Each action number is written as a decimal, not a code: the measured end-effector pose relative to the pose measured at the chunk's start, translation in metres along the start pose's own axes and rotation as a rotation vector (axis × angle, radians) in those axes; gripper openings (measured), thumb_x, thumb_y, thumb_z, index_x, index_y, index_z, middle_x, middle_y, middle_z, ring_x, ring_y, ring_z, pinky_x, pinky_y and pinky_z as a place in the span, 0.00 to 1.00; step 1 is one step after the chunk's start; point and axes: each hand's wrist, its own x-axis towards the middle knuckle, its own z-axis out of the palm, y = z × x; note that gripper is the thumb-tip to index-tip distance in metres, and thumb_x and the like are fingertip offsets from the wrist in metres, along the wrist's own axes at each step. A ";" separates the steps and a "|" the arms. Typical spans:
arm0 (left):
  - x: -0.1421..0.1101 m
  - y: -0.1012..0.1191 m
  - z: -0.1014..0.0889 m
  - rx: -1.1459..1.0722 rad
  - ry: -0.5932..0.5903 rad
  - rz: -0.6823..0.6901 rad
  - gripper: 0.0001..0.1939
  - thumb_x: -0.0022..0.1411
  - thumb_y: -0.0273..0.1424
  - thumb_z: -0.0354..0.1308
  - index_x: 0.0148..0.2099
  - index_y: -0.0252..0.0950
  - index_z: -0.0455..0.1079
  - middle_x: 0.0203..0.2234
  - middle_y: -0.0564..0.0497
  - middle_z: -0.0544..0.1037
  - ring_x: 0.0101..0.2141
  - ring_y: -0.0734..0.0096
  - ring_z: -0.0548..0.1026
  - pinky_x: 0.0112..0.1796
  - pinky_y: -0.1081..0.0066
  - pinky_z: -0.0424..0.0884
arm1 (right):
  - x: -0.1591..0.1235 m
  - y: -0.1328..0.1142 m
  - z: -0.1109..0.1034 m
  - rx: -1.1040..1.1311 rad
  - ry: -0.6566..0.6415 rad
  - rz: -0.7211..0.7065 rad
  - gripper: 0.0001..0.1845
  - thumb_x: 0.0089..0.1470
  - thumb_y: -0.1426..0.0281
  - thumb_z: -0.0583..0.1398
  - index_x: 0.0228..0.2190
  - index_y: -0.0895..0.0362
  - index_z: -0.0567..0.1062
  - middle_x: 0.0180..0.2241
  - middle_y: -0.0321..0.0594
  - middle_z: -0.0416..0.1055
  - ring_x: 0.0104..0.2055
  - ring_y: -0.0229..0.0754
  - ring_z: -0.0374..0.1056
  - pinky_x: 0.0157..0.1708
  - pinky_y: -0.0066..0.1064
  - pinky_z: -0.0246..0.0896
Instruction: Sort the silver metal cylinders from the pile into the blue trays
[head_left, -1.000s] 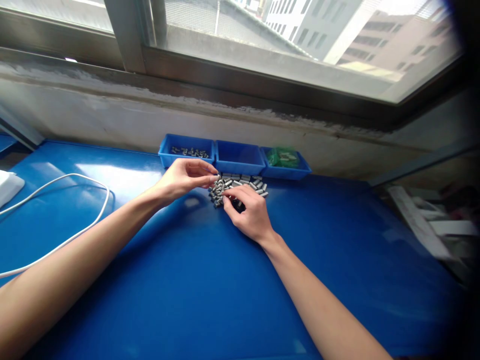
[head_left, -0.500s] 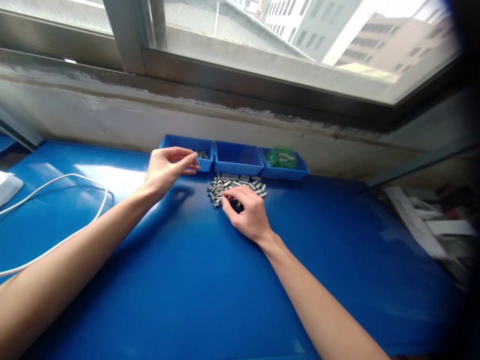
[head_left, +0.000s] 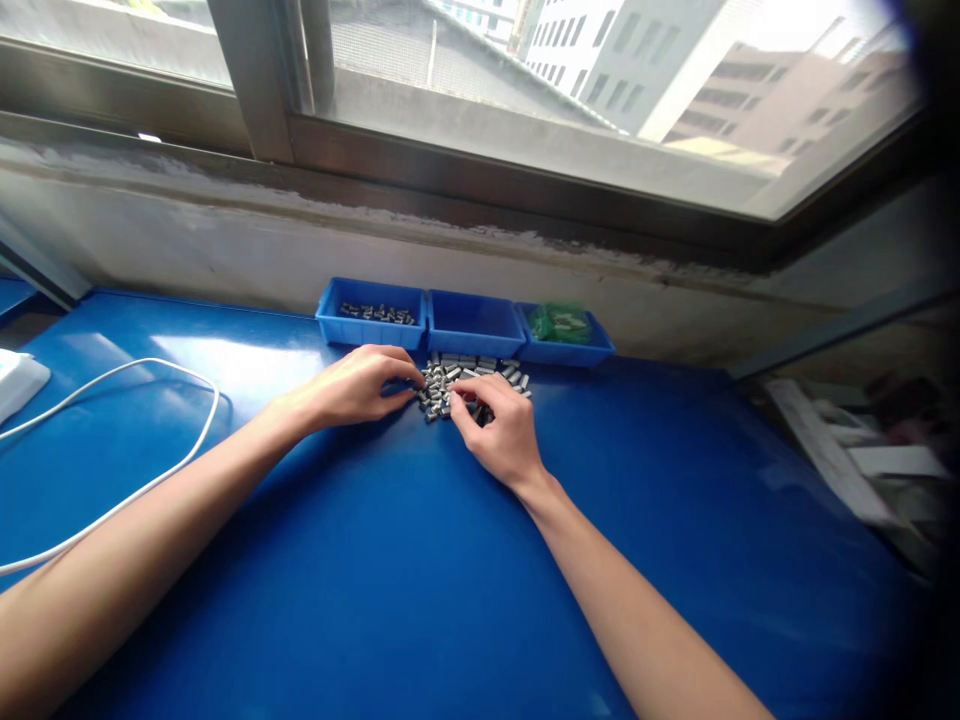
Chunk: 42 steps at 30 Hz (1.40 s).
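Observation:
A heap of small grey metal pieces (head_left: 469, 378) lies on the blue table (head_left: 390, 560), just in front of three blue bins. My left hand (head_left: 352, 385) rests on the table at the heap's left edge, fingers curled together and tips touching the pieces. My right hand (head_left: 501, 425) is at the heap's near side, thumb and forefinger pinched among the pieces; what they hold is too small to make out. The left bin (head_left: 373, 316) holds several of the same grey pieces. The middle bin (head_left: 474, 324) looks bare inside.
The right bin (head_left: 566, 333) holds green items. A white cable (head_left: 142, 440) loops over the table's left part, beside a white object (head_left: 19, 380) at the left edge. A wall and window frame rise behind the bins. White strips (head_left: 847, 455) lie off the table's right side.
My left hand came back from over the left bin down to the heap's left edge. My right hand stayed at the heap, fingers still working among the pieces.

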 end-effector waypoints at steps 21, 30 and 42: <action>0.008 0.006 0.004 -1.289 0.301 -0.735 0.22 0.46 0.31 0.78 0.43 0.32 0.78 0.38 0.42 0.83 0.36 0.67 0.81 0.47 0.61 0.78 | 0.000 0.000 0.001 -0.002 -0.011 0.004 0.04 0.59 0.71 0.62 0.34 0.53 0.79 0.34 0.40 0.81 0.38 0.45 0.75 0.43 0.39 0.72; 0.009 0.001 0.001 -1.225 0.424 -0.664 0.20 0.48 0.31 0.77 0.42 0.32 0.78 0.36 0.44 0.82 0.38 0.67 0.81 0.51 0.60 0.77 | 0.000 0.000 0.000 0.003 -0.021 -0.012 0.04 0.59 0.72 0.63 0.34 0.53 0.79 0.33 0.39 0.80 0.37 0.45 0.75 0.44 0.39 0.71; 0.006 -0.017 -0.019 -0.776 0.886 -0.523 0.15 0.53 0.37 0.72 0.43 0.39 0.79 0.40 0.47 0.84 0.48 0.58 0.81 0.50 0.62 0.78 | 0.000 -0.001 -0.001 0.017 -0.020 -0.016 0.04 0.59 0.73 0.63 0.34 0.54 0.79 0.34 0.39 0.80 0.37 0.44 0.75 0.43 0.38 0.71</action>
